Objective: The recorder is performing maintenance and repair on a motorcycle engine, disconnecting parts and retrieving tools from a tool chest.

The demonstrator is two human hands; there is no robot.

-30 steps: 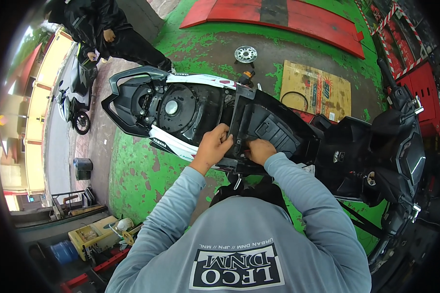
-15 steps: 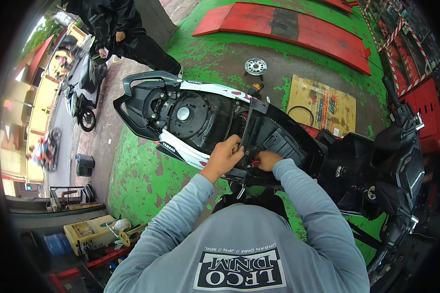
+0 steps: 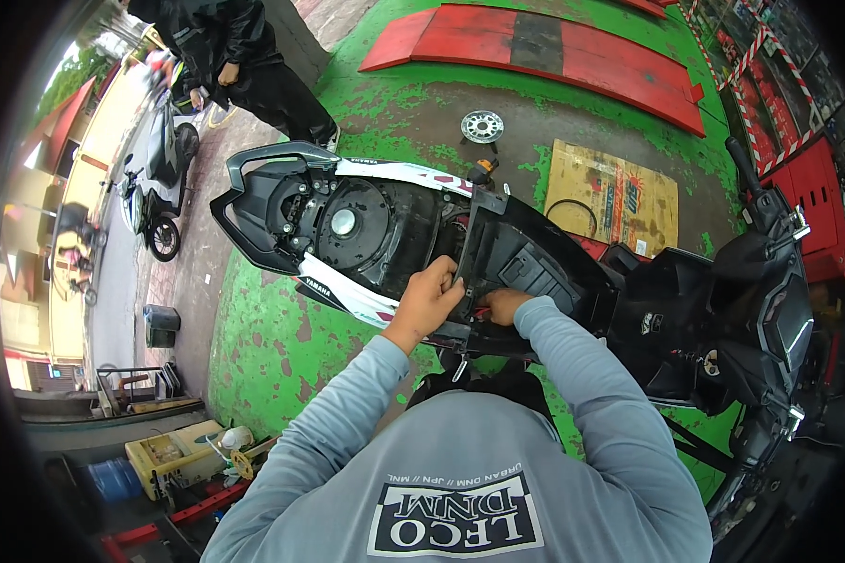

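Over the open seat bay of the scooter [image 3: 498, 263] you've got both hands in at once. Your left hand [image 3: 429, 298] has its fingers curled and pressed together over the near edge of the black under-seat tray [image 3: 526, 258], which stands tilted up off the frame beside the round fuel-tank top [image 3: 345, 222]. Your right hand [image 3: 504, 304] is tucked lower, under the tray's bottom edge; I can't tell whether those fingers are pinching something or just pushing, they're hidden by the plastic.

That hidden hand is your risk, I'd say. If the tray slips from your left grip it comes down on the right knuckles, or on whatever red part shows just beside them. Pull too hard on one edge while a clip or wire is holding below and the plastic could crack or a connector tear.

Watch your balance too: you're leaning well over the bike, and a shove sideways could rock it on its stand. On the patchy green floor [image 3: 282, 347] a brake disc [image 3: 483, 126] and a ring on the cardboard sheet [image 3: 610, 197] lie loose, well apart from you but easy to kick. A person in black [image 3: 253, 66] stands near the tail.
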